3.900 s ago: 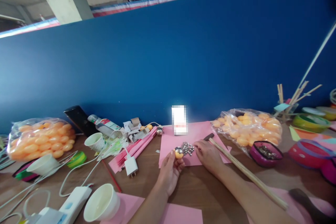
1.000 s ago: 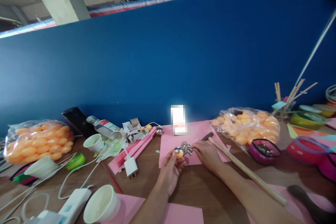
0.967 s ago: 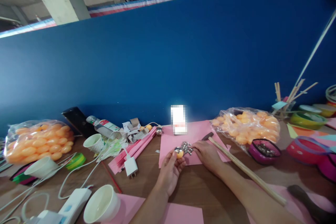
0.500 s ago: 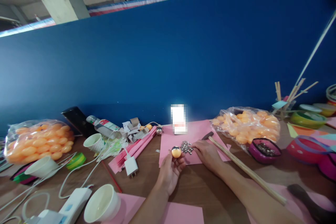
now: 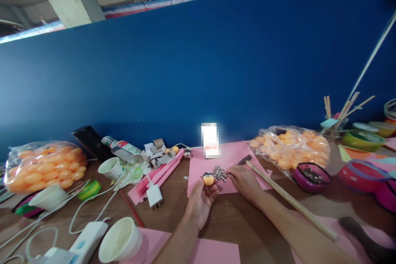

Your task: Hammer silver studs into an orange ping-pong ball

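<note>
My left hand is closed around an orange ping-pong ball, palm up, with the ball between thumb and fingers. Shiny silver studs, like thumbtack heads, cover the ball's far upper side. Just right of it, a heap of silver thumbtacks lies on a pink sheet. At the right edge of that heap are the bent fingers of my right hand, pinched together at the tips. Whether a tack is between them is too small to see. Behind the right hand lies a hammer with a wooden handle.
Bags of orange balls stand left and right. A purple bowl of tacks sits right. A silver-studded ball lies behind. Left are a charger, a white bowl, a power strip and cables. A blue partition rises behind.
The ball has turned slightly in my left hand and shifted a little to the right, with less of its studded side showing. My right hand stays at the heap.
</note>
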A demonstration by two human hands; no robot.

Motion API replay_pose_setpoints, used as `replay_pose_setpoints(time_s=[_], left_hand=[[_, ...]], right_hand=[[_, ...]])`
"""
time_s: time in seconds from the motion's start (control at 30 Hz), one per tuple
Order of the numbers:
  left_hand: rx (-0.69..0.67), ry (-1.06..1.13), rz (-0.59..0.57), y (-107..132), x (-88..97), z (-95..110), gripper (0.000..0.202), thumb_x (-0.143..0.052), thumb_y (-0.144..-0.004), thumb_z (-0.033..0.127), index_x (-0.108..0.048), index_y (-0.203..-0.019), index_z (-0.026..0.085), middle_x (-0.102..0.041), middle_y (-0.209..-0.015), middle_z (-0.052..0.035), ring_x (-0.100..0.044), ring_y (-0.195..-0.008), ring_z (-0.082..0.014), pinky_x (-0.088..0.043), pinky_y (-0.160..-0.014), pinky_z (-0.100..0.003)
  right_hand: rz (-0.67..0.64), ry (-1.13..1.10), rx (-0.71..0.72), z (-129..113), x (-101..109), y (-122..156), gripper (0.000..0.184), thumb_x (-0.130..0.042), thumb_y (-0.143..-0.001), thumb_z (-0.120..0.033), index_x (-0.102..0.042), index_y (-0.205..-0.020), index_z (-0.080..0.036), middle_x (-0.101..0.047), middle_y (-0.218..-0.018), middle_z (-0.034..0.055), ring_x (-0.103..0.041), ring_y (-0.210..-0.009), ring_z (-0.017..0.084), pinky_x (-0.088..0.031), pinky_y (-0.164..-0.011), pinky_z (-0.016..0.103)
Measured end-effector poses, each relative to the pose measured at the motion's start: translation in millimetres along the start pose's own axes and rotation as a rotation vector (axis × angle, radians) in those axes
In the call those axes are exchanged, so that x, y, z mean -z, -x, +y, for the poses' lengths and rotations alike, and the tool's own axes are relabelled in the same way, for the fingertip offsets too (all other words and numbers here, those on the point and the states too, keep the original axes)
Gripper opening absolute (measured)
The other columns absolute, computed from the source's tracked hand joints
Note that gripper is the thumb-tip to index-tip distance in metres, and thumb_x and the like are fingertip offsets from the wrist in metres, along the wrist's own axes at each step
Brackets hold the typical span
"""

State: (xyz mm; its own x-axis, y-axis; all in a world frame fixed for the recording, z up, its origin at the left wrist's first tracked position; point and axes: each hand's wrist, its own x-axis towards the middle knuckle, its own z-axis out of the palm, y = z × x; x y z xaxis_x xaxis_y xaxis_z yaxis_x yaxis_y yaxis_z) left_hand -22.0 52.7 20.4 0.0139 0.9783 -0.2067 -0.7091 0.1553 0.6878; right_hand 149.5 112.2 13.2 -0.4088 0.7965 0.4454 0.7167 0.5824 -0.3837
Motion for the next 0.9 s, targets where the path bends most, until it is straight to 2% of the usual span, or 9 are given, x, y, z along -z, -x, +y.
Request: replay_pose_setpoints(time_s=[0.2, 0.5, 0.9], left_hand=[[-0.027, 0.013, 0.021, 0.6, -1.0, -0.5, 0.023, -0.062, -0.070, 0.027, -0.059, -0.089, 0.015, -0.065, -0.077, -0.0043, -0.061, -0.067, -0.0120, -0.050, -0.068, -0.026], [-0.038, 0.010, 0.007, -0.9, 0.1, -0.8, 0.036, -0.061, -0.072, 0.025, -0.053, -0.106, 0.017, -0.065, -0.086, -0.0070, -0.063, -0.074, -0.0148, -0.049, -0.073, -0.029], [-0.055, -0.030, 0.009, 1.9, -2.7, 0.2, 0.036, -0.066, -0.067, 0.026, -0.053, -0.100, 0.019, -0.065, -0.082, -0.0037, -0.063, -0.075, -0.0149, -0.049, -0.073, -0.028]], right_hand=[[0.008, 0.012, 0.007, 1.5, -2.2, 0.3, 0.019, -0.043, -0.082, -0.015, -0.062, -0.084, -0.019, -0.062, -0.082, 0.0035, -0.055, -0.081, 0.015, -0.041, -0.074, 0.026], [0.002, -0.010, 0.007, 0.5, 0.7, 1.0, 0.020, -0.041, -0.083, -0.018, -0.062, -0.086, -0.018, -0.062, -0.083, 0.0044, -0.055, -0.082, 0.016, -0.041, -0.074, 0.027], [0.003, 0.006, 0.000, -0.2, 0.1, -0.5, 0.019, -0.045, -0.081, -0.015, -0.063, -0.084, -0.020, -0.063, -0.082, 0.0030, -0.056, -0.081, 0.015, -0.042, -0.074, 0.025]])
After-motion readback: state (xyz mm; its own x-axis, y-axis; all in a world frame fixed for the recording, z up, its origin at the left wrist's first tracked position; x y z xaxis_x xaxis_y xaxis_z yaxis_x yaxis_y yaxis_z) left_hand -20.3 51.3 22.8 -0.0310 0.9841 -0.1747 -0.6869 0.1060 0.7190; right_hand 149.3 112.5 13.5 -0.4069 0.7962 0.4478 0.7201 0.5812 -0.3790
